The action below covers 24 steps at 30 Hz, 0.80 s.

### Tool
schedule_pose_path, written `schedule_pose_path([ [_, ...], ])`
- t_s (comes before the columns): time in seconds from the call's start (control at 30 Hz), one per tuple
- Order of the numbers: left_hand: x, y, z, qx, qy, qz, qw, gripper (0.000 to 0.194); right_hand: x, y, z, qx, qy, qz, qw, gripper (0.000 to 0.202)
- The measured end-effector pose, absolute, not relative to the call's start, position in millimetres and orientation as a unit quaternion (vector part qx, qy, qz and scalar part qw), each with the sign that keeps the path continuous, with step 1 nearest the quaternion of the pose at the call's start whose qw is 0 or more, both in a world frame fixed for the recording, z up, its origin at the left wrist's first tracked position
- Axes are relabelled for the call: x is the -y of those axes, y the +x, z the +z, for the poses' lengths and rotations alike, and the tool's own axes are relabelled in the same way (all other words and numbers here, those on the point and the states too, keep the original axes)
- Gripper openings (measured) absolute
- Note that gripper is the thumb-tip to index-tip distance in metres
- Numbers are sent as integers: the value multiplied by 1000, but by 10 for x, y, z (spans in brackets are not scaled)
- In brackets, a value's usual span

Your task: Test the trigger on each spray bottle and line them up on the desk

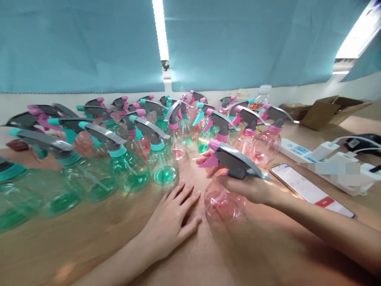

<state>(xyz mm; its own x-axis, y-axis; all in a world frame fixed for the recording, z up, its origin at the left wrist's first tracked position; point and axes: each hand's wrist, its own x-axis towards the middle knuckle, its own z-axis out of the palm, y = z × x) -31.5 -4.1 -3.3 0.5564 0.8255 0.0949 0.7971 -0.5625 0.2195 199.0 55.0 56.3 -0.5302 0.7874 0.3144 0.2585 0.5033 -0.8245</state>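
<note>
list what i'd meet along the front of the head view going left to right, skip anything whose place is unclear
leftmost green spray bottle → left hand → pink spray bottle in the right hand → phone

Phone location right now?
The phone lies on the table at the right of the head view, beside the white power strip and past the right forearm.
</note>
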Motion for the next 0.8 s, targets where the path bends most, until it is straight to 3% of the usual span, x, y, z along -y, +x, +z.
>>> schedule_pose_path([
  [0.33,39,-310,-30,-461,879,93,74,54,-548,1975,590,791,-320,370,366,41],
  [0.8,37,-313,-1,-464,879,81,72,53,-515,2021,629,792,-390,324,340,13],
])
